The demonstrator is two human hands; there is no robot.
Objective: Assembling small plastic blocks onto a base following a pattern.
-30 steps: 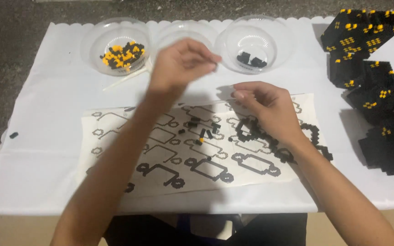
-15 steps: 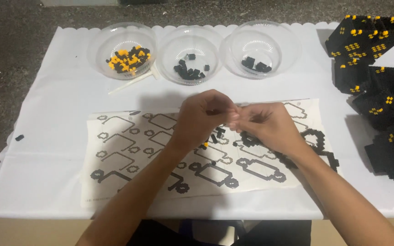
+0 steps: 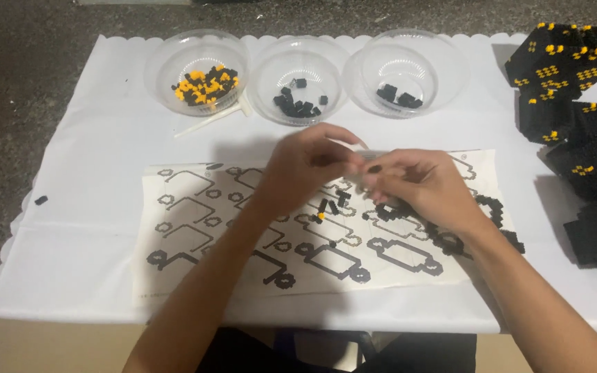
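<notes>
White cloth point(image 3: 91, 228) with scalloped edges, covering the tabletop from the left edge to the right. Stack of black block-built cubes with yellow dot patterns point(image 3: 575, 110), along the right edge from the far corner down, set aside clear of the working area. Printed pattern sheet point(image 3: 195, 228), centre of the cloth toward the near edge, laid flat so its outlined shapes face up; several outlines on its right half are partly covered with small black pieces. Three clear plastic bowls in a row along the far edge, sorting pieces by kind: left bowl point(image 3: 167, 69) with mixed yellow and black pieces, middle bowl point(image 3: 298, 69) with black pieces, right bowl point(image 3: 443, 69) with a few black pieces. Left hand point(image 3: 305, 169) and right hand point(image 3: 423, 186), meeting above the sheet's centre, fingers curled and pinched together on a small black piece point(image 3: 374, 168) held between them. White stick point(image 3: 209, 123), beside the left bowl. Loose black piece point(image 3: 41, 200), near the cloth's left edge.
</notes>
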